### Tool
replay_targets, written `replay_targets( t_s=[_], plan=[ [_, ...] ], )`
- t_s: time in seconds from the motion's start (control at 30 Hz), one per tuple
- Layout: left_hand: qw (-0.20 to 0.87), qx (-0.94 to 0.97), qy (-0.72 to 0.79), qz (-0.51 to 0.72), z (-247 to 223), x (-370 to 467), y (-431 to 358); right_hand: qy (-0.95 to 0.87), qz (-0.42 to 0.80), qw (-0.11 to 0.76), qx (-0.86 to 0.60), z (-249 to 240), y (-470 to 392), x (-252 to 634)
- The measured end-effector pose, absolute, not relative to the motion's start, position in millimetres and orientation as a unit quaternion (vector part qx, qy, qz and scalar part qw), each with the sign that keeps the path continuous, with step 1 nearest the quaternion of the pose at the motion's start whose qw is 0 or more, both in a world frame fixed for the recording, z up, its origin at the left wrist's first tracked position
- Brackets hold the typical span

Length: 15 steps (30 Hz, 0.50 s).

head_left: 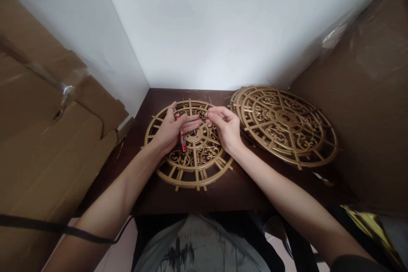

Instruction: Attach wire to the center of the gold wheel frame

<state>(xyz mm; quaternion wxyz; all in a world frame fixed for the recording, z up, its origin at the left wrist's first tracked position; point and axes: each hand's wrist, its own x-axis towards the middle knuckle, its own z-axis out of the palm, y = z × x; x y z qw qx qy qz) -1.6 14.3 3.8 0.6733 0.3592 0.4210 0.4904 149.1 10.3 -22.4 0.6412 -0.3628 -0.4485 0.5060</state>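
Observation:
My left hand (172,129) is over the left part of a gold openwork clock face (188,185), its fingers stretched toward the centre. A slim red tube with pale print (182,139) runs through this hand, passing behind a finger and showing above and below it; its exact kind is unclear. My right hand (227,126) hovers at the face's upper right, thumb and fingertips pinched together. What they pinch, if anything, is too small to make out. Near the hub, between both hands, small dark thin bits show, partly covered by my fingers.
More gold openwork faces (299,163) lie stacked at the right, with a thin yellow strand (314,136) and small red bits on top. Cardboard (38,136) walls the left side, brown cardboard (372,106) the right. A white wall (223,29) rises behind the dark tabletop (178,204).

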Motion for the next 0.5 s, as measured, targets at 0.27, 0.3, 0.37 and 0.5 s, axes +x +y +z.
replay_targets(
  t_s=[0.27, 0.3, 0.37, 0.5],
  plan=[
    [0.635, 0.364, 0.445, 0.515, -6.2, 0.6, 17.3, -0.43, 0.517, 0.649, -0.355, -21.1, 9.9, 147.6],
    [0.634, 0.361, 0.447, 0.518, -7.2, 0.2, 17.4, -0.427, 0.519, 0.65, -0.354, -21.2, 10.2, 147.5],
    [0.634, 0.358, 0.448, 0.519, -7.9, -0.3, 17.0, -0.421, 0.525, 0.65, -0.353, -22.0, 11.0, 147.5],
    [0.635, 0.376, 0.439, 0.512, -3.7, 0.3, 14.3, -0.41, 0.547, 0.639, -0.352, -23.8, 13.3, 147.4]
  ],
)
